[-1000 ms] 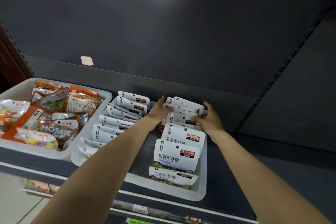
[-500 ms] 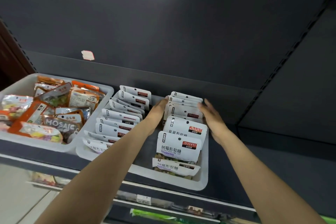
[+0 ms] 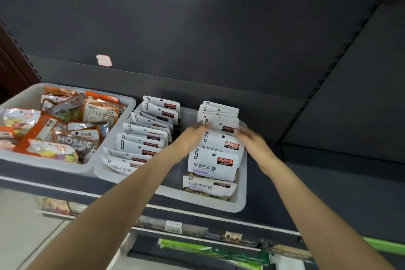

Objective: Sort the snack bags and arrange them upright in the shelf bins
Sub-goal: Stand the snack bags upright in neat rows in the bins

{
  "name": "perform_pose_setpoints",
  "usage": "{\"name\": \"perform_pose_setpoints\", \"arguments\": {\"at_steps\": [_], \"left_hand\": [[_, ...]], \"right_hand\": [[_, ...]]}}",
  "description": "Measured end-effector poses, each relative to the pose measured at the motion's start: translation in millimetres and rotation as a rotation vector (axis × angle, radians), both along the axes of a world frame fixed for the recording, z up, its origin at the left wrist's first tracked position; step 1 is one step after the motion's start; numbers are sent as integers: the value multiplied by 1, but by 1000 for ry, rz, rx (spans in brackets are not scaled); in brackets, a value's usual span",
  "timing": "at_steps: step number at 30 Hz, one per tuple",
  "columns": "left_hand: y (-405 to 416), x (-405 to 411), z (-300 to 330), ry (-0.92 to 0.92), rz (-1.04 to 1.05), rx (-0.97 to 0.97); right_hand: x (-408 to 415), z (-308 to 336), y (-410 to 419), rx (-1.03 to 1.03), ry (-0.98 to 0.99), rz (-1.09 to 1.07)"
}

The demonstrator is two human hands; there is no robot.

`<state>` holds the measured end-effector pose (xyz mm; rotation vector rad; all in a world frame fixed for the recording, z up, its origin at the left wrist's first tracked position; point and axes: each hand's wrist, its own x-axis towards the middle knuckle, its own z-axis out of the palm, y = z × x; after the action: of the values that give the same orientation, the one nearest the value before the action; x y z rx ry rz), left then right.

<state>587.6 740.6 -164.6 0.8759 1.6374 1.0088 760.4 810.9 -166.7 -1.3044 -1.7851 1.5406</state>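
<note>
1. Dark shelving backs a white bin (image 3: 240,204) holding two rows of white snack bags (image 3: 211,165).
2. Left hand (image 3: 192,138) and right hand (image 3: 252,140) flank the right row, fingers straight and touching a bag's sides, gripping nothing.
3. Judgement: press evenly from both sides, squaring bags upright without toppling the front ones.

White snack bags (image 3: 213,161) at centre frame carry black characters, a red-and-black logo patch and a pale purple strip. The bin (image 3: 241,193) holding them is translucent white, as is the bin (image 3: 19,96) at left, filled with orange, silver and brown packets (image 3: 65,129). The shelf (image 3: 328,182) and back panel (image 3: 197,17) are dark grey; a pinkish-white sticker (image 3: 103,60) sits upper left. Green packaging (image 3: 210,252) shows along the bottom.
</note>
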Motion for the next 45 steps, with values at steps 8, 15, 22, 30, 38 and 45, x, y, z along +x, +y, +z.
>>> {"name": "perform_pose_setpoints", "arguments": {"at_steps": [8,15,22,30,38,45], "left_hand": [[-14,-9,-11,329,-129,48],[-23,-14,-2,520,-223,181],[-59,-13,6,666,-484,312],[-67,-29,-5,937,-688,242],[-66,-38,-12,1013,-722,228],[-63,-39,-14,954,-687,184]], "right_hand": [[-3,-3,-21,24,-149,-82],[-3,11,-38,103,-131,21],[17,0,-55,166,-222,123],[16,10,-36,102,-56,-100],[-14,-19,-3,248,-421,-1],[-18,-23,6,375,-608,47]]}}
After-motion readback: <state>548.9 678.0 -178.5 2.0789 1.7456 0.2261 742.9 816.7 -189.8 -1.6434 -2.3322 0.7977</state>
